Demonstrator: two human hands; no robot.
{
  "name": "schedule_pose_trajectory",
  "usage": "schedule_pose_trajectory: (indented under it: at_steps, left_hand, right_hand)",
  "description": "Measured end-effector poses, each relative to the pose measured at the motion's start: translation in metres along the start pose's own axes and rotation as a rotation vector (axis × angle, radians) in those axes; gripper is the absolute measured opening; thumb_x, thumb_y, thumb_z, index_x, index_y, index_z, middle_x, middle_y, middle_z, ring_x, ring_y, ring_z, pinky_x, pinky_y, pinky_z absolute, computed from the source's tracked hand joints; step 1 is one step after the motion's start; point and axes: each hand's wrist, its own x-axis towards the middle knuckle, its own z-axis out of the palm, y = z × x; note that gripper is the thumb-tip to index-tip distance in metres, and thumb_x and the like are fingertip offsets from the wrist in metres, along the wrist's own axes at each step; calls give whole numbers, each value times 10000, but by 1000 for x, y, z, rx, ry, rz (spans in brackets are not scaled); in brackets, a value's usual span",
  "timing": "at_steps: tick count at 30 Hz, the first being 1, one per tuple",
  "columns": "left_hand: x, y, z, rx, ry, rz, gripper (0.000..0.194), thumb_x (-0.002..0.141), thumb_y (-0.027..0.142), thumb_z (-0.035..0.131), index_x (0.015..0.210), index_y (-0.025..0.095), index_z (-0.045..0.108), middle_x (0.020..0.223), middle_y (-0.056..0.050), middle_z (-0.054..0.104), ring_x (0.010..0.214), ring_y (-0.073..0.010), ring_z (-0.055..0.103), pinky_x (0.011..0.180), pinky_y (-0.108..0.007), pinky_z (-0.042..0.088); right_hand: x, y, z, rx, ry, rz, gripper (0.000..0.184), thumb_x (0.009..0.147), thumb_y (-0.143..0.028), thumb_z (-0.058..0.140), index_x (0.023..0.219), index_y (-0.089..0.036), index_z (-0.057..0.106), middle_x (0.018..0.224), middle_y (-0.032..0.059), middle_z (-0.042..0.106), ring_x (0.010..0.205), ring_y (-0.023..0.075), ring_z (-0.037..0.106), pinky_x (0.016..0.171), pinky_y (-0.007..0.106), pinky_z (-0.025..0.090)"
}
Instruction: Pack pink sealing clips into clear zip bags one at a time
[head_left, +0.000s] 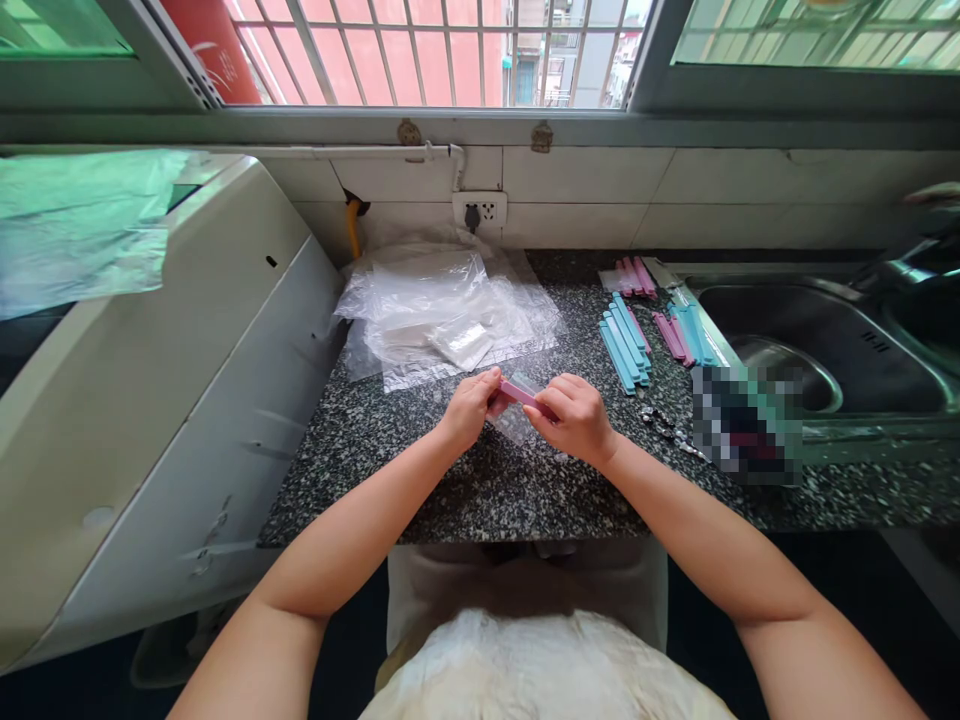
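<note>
Between my two hands is a pink bag sealing clip (523, 393), held at a slant above the counter. My left hand (472, 405) pinches its left end, and my right hand (574, 415) has fingers wrapped round the right end. A clear plastic bag (514, 428) shows around and below the clip; how it sits in the clip is partly hidden by my fingers. To the right lie several blue sealing clips (624, 345) in a row. Pink clips (673, 338) lie near more blue clips (694, 335) beside the sink, and another pink group (636, 276) rests farther back.
Clear plastic bags (427, 290) are piled on the speckled counter (465, 500) at the back left. A steel sink (780, 350) is on the right, with a pixelated object (746, 425) at its edge. A pale appliance (187, 350) stands left. A wall socket (480, 208) holds a plug.
</note>
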Motion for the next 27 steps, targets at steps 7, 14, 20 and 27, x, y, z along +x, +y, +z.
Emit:
schedule_pose_trajectory:
  at_steps: [7,14,20,27]
  left_hand:
    - [1,-1,0,-36,-16,-21,429,745,513,524,506,163,458,377,48,350,372,-62,268,419,-246,170]
    - [4,-4,-1,-97,-13,-63,425,719,511,554,505,151,482,368,49,347,360,-53,262,406,-232,149]
    - [5,-3,0,-128,3,-80,406,712,483,561,496,148,487,363,43,347,351,-50,264,394,-221,142]
    - [5,0,1,-180,23,-141,386,720,457,568,518,133,515,372,44,339,346,-42,248,383,-201,138]
  right_hand:
    - [1,0,-1,-7,12,-16,265,834,-271,505,581,-203,470,540,0,479,565,133,402,571,265,353]
    - [1,1,0,3,17,-16,257,837,-271,505,591,-201,478,545,3,498,567,134,411,573,266,355]
    - [1,1,0,-6,6,-10,271,843,-298,505,592,-196,486,552,5,506,567,133,415,572,267,347]
    - [1,2,1,-29,18,-11,280,855,-323,488,604,-200,492,560,3,502,572,135,411,570,272,340]
